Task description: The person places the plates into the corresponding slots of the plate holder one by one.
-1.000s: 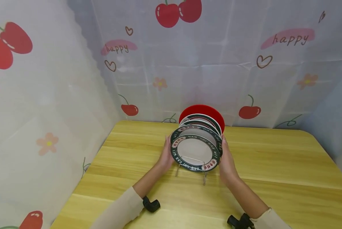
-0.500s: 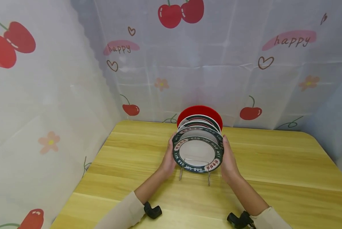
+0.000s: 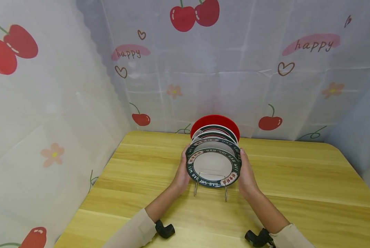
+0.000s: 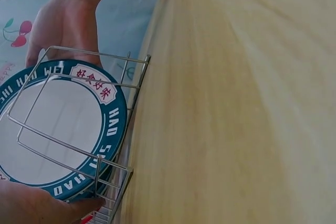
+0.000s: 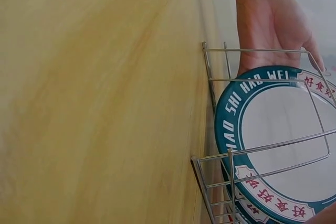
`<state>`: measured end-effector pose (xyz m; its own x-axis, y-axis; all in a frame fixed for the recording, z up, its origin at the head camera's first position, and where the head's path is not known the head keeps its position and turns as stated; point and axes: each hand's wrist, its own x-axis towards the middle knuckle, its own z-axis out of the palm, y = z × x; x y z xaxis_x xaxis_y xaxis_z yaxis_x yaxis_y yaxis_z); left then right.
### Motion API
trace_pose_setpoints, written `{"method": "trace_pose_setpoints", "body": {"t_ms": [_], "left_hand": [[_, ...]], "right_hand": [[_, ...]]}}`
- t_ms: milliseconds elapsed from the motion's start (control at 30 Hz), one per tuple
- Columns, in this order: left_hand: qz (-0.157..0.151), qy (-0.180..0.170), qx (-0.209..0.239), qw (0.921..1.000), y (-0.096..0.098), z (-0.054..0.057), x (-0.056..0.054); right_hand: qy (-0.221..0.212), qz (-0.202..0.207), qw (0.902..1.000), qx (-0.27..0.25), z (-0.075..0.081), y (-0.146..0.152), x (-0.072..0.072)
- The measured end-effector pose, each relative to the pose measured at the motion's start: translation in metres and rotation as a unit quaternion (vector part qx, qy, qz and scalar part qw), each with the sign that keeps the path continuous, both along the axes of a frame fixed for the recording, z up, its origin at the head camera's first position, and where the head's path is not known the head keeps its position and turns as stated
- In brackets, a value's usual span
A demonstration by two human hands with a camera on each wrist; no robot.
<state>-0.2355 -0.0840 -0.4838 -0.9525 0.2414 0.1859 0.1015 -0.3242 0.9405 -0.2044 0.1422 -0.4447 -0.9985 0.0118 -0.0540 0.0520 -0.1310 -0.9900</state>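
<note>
In the head view a row of several plates stands on edge in a thin wire plate rack [image 3: 226, 193]. The front plate [image 3: 212, 163] is white with a dark green lettered rim; a red plate [image 3: 215, 120] is at the back. My left hand [image 3: 182, 172] lies along the left side of the row, and my right hand [image 3: 246, 174] along the right side. Their fingers look stretched forward, partly hidden by the plates. The left wrist view shows the left hand's fingers [image 4: 86, 205] touching the rack's base. Whether each hand touches plates, rack or both cannot be fully told.
The rack stands on a wooden table [image 3: 296, 172], toward its back edge. Behind hangs a pale curtain [image 3: 219, 69] with cherries and hearts, and another sheet [image 3: 64, 113] covers the left side. Dark wrist mounts [image 3: 165, 229] sit near both sleeves.
Over the second the rack has turned slightly between my hands: its front has shifted a little right and its back a little left. It barely moves in the last half second.
</note>
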Motion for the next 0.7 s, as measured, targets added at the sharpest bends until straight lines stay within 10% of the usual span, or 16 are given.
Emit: {"method": "trace_pose_setpoints", "body": {"t_ms": [433,700], "left_hand": [[0.046,-0.061,0.006,0.9970,-0.014,0.005,-0.008],[0.047,-0.028,-0.130,0.9900,-0.072,0.025,-0.038]], "right_hand": [[-0.020,-0.023,0.9995,0.003,0.005,0.016,-0.002],[0.046,0.018,0.9843,0.170,0.036,0.067,-0.007]]}}
